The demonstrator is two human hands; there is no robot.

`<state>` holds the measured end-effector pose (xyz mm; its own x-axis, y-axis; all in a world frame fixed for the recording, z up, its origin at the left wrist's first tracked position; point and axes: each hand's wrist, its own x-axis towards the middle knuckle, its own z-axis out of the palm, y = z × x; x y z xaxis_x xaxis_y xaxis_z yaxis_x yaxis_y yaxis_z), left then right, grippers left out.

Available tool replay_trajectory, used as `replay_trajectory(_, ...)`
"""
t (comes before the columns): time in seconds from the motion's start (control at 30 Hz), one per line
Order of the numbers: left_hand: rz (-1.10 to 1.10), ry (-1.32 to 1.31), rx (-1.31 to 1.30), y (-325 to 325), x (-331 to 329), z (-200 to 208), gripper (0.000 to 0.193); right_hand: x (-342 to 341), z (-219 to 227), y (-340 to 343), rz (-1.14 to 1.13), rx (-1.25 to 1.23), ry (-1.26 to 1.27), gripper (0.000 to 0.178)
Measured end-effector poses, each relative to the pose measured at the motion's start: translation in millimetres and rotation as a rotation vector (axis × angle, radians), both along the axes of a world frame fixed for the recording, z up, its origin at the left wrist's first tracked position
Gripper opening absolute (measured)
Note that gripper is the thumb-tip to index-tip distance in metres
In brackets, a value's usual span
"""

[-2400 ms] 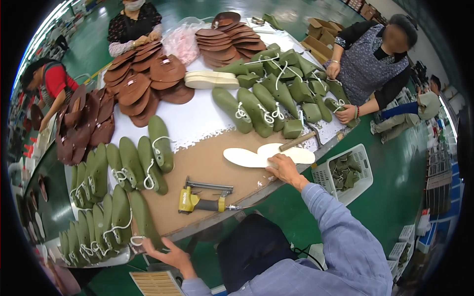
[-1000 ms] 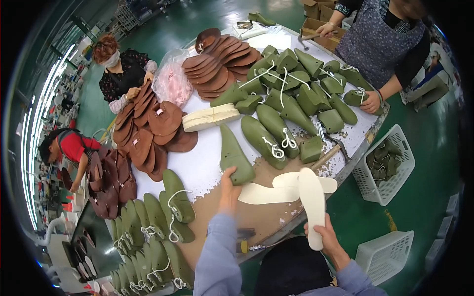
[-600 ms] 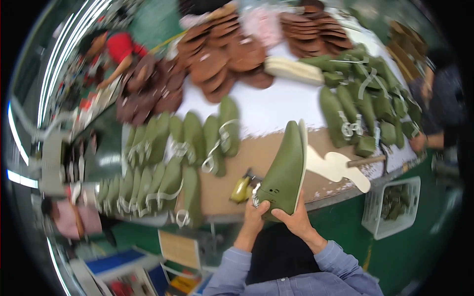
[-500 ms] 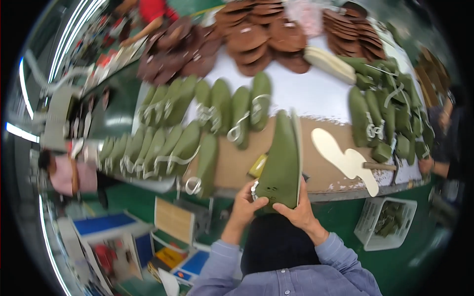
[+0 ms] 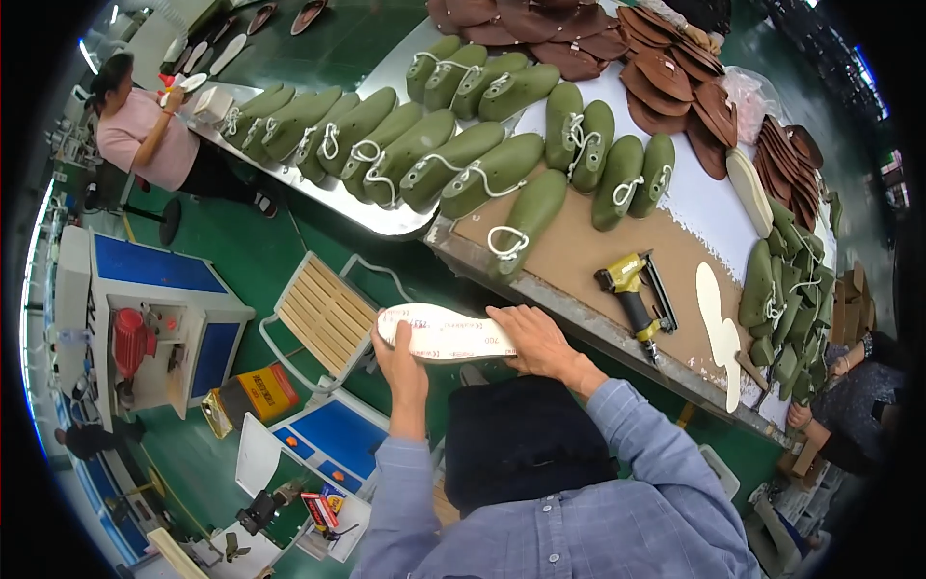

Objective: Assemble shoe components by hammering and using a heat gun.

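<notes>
Turned on its side, a shoe last carries a white insole [image 5: 451,338] with print on it, which faces up. My left hand [image 5: 401,365] is closed round its left end, thumb on the insole. At the other end, my right hand [image 5: 538,340] grips it with the fingers over the edge. Little of the last's green body shows from here. A yellow and black air stapler [image 5: 632,289] lies on the brown board of the bench, to the right. The nearest single green last [image 5: 531,224] has a white cord loop and lies at the bench edge.
Rows of green lasts [image 5: 386,145] line the bench. Brown leather pieces [image 5: 666,87] are stacked behind. White insoles [image 5: 714,318] and a hammer [image 5: 750,370] lie at the right, near a co-worker's hands [image 5: 801,415]. A slatted chair [image 5: 323,314] stands at the left.
The last has turned from upright, green side showing, to lying sideways with its white insole up. My hands have shifted left, away from the bench, to its two ends. My view has swung left.
</notes>
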<state>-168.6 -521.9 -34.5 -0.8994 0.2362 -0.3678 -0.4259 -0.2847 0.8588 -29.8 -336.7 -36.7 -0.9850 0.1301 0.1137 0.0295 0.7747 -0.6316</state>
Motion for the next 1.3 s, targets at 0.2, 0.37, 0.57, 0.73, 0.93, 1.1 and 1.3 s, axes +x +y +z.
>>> replay_trajectory(0.2,0.029,-0.219,-0.097,-57.0,31.0,-36.6,0.047,-12.6,-26.0,-9.1,0.209,0.296,0.020,0.052)
replay_trajectory(0.37,-0.346,0.958,-1.131,-42.3,8.9,-5.0,0.078,-12.7,-26.3,-13.0,0.164,0.298,0.093,0.040)
replay_trajectory(0.57,-1.094,1.278,-0.889,20.5,21.4,-6.8,0.078,-2.8,-20.9,-3.3,-0.027,0.096,0.110,0.042)
replay_trajectory(0.73,-1.092,1.423,-0.954,24.4,28.7,-5.1,0.071,107.9,-35.3,64.1,-0.930,0.389,-0.035,0.074)
replay_trajectory(0.93,-0.995,1.417,-0.999,24.0,40.7,-10.8,0.068,147.8,-43.4,96.6,-0.893,0.238,-0.321,0.073)
replay_trajectory(1.1,-0.986,1.399,-1.027,29.1,47.6,-10.0,0.069,136.6,-33.6,107.2,-0.861,0.051,-0.124,0.073)
replay_trajectory(1.3,-0.973,1.400,-1.047,23.5,46.8,-10.9,0.069,138.6,19.1,63.2,-0.923,-0.300,-0.025,0.053)
